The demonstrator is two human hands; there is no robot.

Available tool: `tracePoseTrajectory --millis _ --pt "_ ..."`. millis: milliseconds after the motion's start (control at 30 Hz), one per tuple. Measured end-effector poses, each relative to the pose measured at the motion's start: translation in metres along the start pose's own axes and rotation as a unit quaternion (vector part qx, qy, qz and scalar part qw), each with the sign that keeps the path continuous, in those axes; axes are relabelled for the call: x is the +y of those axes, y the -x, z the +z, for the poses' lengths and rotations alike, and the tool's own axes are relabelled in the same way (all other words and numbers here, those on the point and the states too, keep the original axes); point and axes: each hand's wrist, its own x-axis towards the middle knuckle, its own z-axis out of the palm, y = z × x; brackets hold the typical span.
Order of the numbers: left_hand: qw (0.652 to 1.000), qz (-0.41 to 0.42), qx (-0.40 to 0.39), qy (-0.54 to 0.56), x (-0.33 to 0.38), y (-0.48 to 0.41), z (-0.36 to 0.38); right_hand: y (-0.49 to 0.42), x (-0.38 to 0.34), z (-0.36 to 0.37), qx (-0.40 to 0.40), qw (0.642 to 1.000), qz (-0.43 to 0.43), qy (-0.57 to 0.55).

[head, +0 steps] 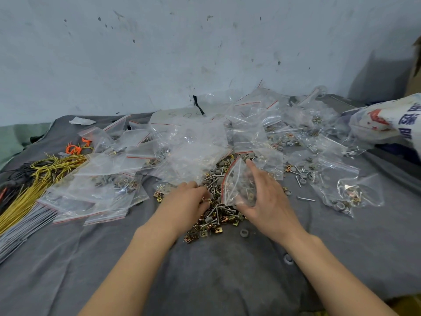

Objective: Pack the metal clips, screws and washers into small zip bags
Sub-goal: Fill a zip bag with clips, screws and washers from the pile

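A heap of brass-coloured metal clips, screws and grey washers [215,218] lies on the grey cloth [205,270] in front of me. My left hand [185,201] reaches into the heap's left side, fingers curled down among the parts; what they pinch is hidden. My right hand [265,197] holds a small clear zip bag [238,183] with a red seal strip, its mouth open toward the heap. Some parts show inside it.
Many small zip bags [109,169], some filled, lie scattered left, behind and right of the heap. Bundles of yellow wire [41,179] and grey ties lie at the far left. A printed white sack [387,124] sits at the right. Loose washers [244,233] dot the cloth.
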Motion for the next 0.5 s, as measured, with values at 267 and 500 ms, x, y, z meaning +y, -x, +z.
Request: tracePoseTrajectory --millis 267,500 --pt "0.999 0.037 0.029 -0.008 0.001 -0.002 0.005 0.001 0.001 0.0 0.005 1.0 -0.002 -0.004" --pt "0.933 -0.041 0.149 0.326 0.019 -0.008 -0.015 0.001 0.0 -0.001 0.01 1.0 -0.006 -0.012"
